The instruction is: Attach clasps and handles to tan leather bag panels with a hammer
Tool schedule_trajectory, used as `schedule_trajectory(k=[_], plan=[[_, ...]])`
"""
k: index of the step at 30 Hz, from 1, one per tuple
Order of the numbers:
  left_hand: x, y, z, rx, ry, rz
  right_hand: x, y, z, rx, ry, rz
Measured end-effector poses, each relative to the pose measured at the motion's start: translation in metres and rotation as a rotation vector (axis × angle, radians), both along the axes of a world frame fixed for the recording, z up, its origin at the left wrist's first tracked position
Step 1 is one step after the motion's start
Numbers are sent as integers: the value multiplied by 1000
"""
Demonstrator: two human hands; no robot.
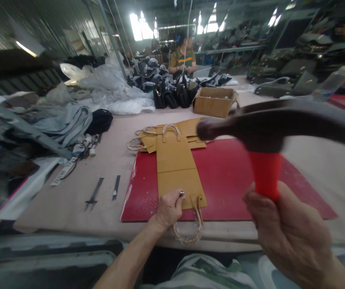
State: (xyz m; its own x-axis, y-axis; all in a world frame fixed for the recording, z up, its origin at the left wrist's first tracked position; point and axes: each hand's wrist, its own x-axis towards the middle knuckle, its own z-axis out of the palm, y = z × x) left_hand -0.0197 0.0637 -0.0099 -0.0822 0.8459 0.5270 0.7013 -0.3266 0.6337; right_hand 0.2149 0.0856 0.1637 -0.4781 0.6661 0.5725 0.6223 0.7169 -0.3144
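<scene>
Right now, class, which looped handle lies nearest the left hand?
The looped handle on the near end of the tan piece, beside the left hand; the other looped handles lie at the far end.

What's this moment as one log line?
left hand: small metal tool; right hand: red-handled metal hammer; beneath left: flat mustard panel, red board

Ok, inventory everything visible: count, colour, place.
Hammer: one, dark and red, right
Metal tool: one, silvery, lower centre
Panels: several, tan, centre
Handles: several, brownish, on panels
Board: one, red, under panels
Slim tools: two, dark, left of board
Table: one, beige, centre
Cloth: pile, grey, left
Plastic: heap, clear, back left
Bags: several, black, back centre
Box: one, brown, back centre
Workers: two, one in olive, background
Left fingers: one set, around metal tool
Right fingers: one set, gripping hammer
</scene>
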Motion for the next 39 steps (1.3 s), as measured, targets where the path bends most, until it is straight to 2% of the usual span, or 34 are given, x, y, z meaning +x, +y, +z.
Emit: schedule_trajectory(k=[1,3,5,7,10,13,17,21,22,23,25,28,30,32,34,35,37,39], plan=[[0,0,1,-9,-3,-6,0,0,-2,33,-9,16],[0,-1,2,-36,-8,-6,3,1,-12,120,-163,115],[0,-1,2,-59,-6,3,5,4,-19,117,-312,175],[0,-1,2,-58,-3,7,4,6,-18,62,-272,140],[-1,-1,0,-35,-3,-4,1,4,-18,53,-56,48],[0,0,0,-24,-17,-21,6,2,-33,28,-121,107],[3,1,1,-2,-25,-3,26,16,-65,-183,-174,62],[6,1,1,24,-11,-5,48,51,-97,-607,-100,-78],[6,1,0,24,-8,-6,53,61,-105,-659,-113,-137],[6,1,0,21,-6,-6,57,70,-114,-633,-148,-192],[5,0,1,0,-1,-10,58,83,-130,-400,-244,-279],[3,-2,2,-41,2,-34,37,82,-148,-32,-271,-269],[4,-4,2,-26,26,-63,9,68,-157,32,-232,-176],[6,-5,0,5,37,-111,-19,49,-167,21,-234,-37],[6,-2,-1,-39,-86,-100,-40,33,-177,36,-242,54],[4,2,-1,-91,-223,-32,-46,27,-181,35,-247,71],[-7,15,4,-197,-557,192,-48,22,-186,28,-255,70],[-29,33,14,-266,-711,378,-44,22,-188,39,-262,80]])
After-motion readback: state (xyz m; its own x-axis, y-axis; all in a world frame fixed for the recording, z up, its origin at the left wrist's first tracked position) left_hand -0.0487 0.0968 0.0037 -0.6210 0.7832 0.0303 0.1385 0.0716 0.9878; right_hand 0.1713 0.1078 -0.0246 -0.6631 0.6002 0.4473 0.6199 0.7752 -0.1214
